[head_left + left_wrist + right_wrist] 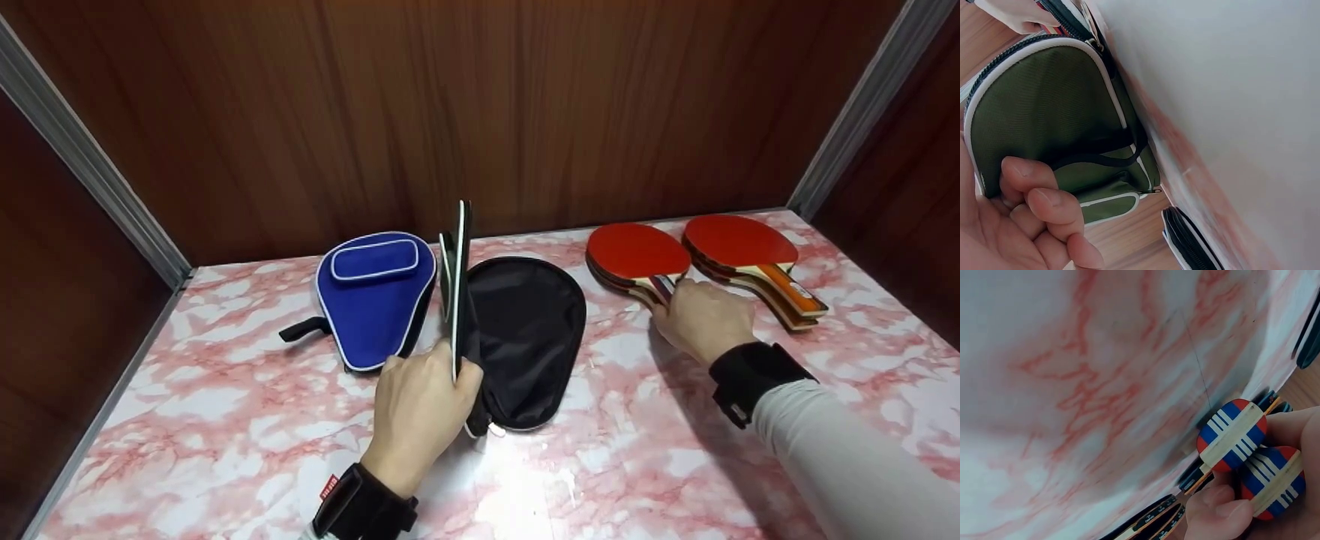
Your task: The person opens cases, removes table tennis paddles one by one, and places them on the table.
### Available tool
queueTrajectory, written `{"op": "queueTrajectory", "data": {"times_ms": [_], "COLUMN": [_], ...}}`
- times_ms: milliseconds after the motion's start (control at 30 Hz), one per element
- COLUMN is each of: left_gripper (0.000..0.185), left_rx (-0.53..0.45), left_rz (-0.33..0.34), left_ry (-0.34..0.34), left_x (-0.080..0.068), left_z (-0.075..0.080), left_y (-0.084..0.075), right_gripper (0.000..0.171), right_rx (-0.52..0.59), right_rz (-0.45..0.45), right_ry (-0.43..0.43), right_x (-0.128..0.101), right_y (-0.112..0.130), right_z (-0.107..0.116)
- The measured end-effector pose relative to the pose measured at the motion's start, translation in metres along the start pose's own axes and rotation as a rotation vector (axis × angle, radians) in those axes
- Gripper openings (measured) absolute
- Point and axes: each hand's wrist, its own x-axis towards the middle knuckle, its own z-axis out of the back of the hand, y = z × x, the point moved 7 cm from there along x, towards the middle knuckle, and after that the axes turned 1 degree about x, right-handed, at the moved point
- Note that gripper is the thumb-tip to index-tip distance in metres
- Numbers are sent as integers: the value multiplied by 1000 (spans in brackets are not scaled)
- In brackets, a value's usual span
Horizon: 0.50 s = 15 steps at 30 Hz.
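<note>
My left hand [424, 401] grips the raised flap of an unzipped table tennis paddle case, which stands nearly edge-on in the head view. The black lining [525, 337] of its other half lies spread on the table. In the left wrist view the case's outside is green cloth [1044, 95] with white piping, a zip and a dark strap, beside curled fingers [1053, 205]. My right hand [705, 315] holds the handles of two stacked red paddles [637, 251] at the back right. Their striped handle ends [1233, 436] sit between thumb and fingers in the right wrist view.
A blue paddle case [382, 315] with white piping lies left of the green one, a black strap [304, 328] sticking out. Another stack of red paddles [742, 240] with orange handles lies at far right. Brown wood-grain panels [480, 112] enclose the pink-marbled table [225, 435].
</note>
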Motion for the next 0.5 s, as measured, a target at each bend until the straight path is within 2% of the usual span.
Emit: {"op": "queueTrajectory", "data": {"times_ms": [100, 233, 367, 500], "left_gripper": [30, 29, 23, 21], "left_rx": [-5, -15, -30, -43], "left_rz": [6, 26, 34, 38], "left_ry": [10, 28, 15, 9], "left_x": [1, 0, 0, 1], "left_z": [-1, -2, -3, -5], "left_y": [-1, -1, -4, -12], "right_gripper": [46, 54, 67, 70], "right_rx": [5, -30, -61, -69], "right_rz": [2, 20, 33, 60], "right_ry": [-2, -49, -94, -145], "right_x": [-3, -8, -13, -16], "right_y": [-1, 3, 6, 7], "right_z": [1, 3, 7, 12]}}
